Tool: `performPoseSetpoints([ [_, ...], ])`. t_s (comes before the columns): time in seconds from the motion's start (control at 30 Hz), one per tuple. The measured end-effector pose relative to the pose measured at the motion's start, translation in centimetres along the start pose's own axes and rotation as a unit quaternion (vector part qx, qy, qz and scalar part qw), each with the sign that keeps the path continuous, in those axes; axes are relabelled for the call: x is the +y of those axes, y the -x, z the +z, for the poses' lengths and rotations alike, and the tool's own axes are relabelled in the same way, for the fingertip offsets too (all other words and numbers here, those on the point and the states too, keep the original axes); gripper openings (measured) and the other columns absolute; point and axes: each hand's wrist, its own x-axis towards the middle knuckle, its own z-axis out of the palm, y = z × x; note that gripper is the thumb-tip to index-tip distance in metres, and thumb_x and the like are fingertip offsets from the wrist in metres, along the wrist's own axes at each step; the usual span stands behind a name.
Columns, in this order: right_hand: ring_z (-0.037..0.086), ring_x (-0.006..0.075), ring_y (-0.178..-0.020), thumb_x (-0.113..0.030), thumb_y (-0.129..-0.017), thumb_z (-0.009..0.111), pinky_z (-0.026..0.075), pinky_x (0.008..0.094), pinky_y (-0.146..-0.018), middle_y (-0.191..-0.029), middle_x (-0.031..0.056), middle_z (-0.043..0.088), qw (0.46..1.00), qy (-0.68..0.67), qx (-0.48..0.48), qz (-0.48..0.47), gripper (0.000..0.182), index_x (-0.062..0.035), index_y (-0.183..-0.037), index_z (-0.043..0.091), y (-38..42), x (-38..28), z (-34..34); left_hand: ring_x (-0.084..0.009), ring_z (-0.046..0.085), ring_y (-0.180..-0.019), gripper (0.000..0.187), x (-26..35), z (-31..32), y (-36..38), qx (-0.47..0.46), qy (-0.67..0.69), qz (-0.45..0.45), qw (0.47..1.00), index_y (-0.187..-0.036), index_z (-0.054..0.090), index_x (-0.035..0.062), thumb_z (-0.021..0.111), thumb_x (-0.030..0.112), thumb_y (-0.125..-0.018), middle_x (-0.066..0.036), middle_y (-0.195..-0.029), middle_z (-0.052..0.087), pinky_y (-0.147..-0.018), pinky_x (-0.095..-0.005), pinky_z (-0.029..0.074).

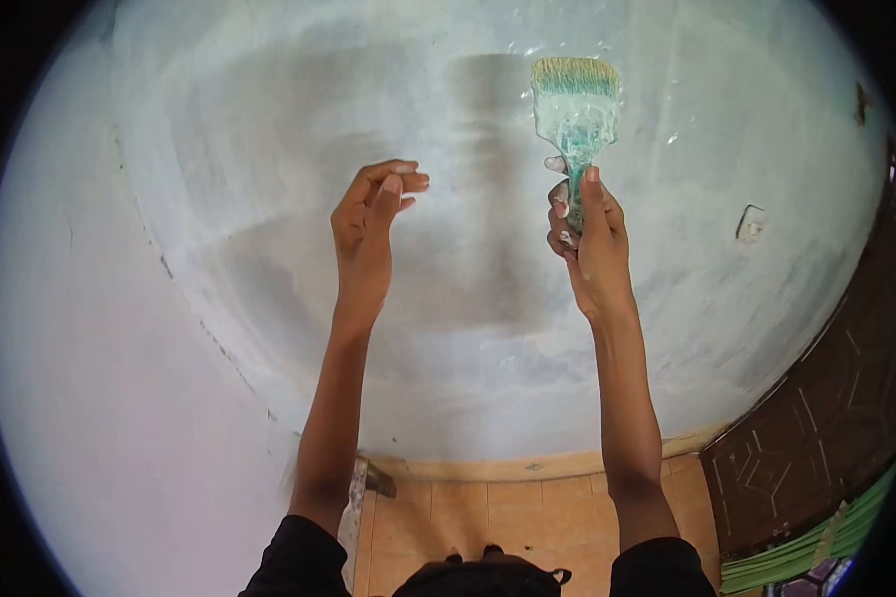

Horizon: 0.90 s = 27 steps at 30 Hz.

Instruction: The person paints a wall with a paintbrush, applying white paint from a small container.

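My right hand [593,231] is wrapped round the handle of a wide paintbrush [576,109], held upright with its pale bristles at the top. White and turquoise paint coats the brush, and white smears mark the fingers of this hand. Behind the bristles, the wall [448,259] has wet, glossy streaks and patchy grey areas. My left hand [373,209] is raised in front of the same wall, its fingers loosely curved and apart, with nothing in it.
A wall socket or switch [751,224] sits on the right of the wall. Lower right stands a dark carved wooden door [801,438], with green fabric [816,542] near it. Orange tiles [528,507] cover the floor. A white side wall [100,378] rises at the left.
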Motion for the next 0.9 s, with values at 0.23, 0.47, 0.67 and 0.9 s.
performPoseSetpoints([
  [0.23, 0.03, 0.0024, -0.051, -0.043, -0.106, 0.038, 0.027, 0.0198, -0.046, -0.069, -0.0037, 0.046, 0.991, -0.071, -0.056, 0.096, 0.044, -0.0044, -0.117, 0.056, 5.9, 5.9, 1.4, -0.0192, 0.064, -0.101, 0.031, -2.0, -3.3, 11.3, 0.033, -0.055, -0.139, 0.988, -0.111, 0.063, 0.0041, 0.053, 0.032, -0.101, -0.008, -0.101, 0.068, -0.092, -0.0358, 0.047],
  [0.47, 0.029, 0.0024, -0.049, -0.041, -0.107, 0.034, 0.026, 0.02, -0.046, -0.068, -0.0039, 0.045, 0.949, -0.139, -0.145, 0.242, 0.045, -0.0023, -0.119, 0.054, 11.8, 11.0, 3.0, -0.0185, 0.062, -0.104, 0.027, -2.8, -6.7, 21.4, 0.11, -0.08, -0.237, 0.962, -0.112, 0.061, 0.0032, 0.052, 0.026, -0.101, -0.007, -0.104, 0.067, -0.092, -0.0345, 0.046],
  [0.67, 0.03, 0.0029, -0.05, -0.039, -0.107, 0.035, 0.026, 0.0205, -0.047, -0.068, -0.0037, 0.045, 0.911, -0.175, -0.193, 0.319, 0.044, -0.0006, -0.121, 0.05, 15.4, 15.0, 4.5, -0.0183, 0.062, -0.104, 0.025, -1.0, -8.2, 26.3, 0.176, -0.119, -0.254, 0.944, -0.112, 0.06, 0.0014, 0.049, 0.021, -0.101, -0.009, -0.105, 0.067, -0.092, -0.0343, 0.046],
  [0.9, 0.03, 0.0034, -0.05, -0.04, -0.107, 0.035, 0.025, 0.0209, -0.047, -0.067, -0.0031, 0.041, 0.853, -0.215, -0.265, 0.396, 0.044, -0.0006, -0.121, 0.048, 16.7, 17.6, 4.7, -0.0167, 0.062, -0.104, 0.022, 1.0, -6.2, 29.5, 0.238, -0.174, -0.261, 0.919, -0.113, 0.06, 0.0007, 0.051, 0.017, -0.101, -0.009, -0.106, 0.067, -0.092, -0.0326, 0.046],
])
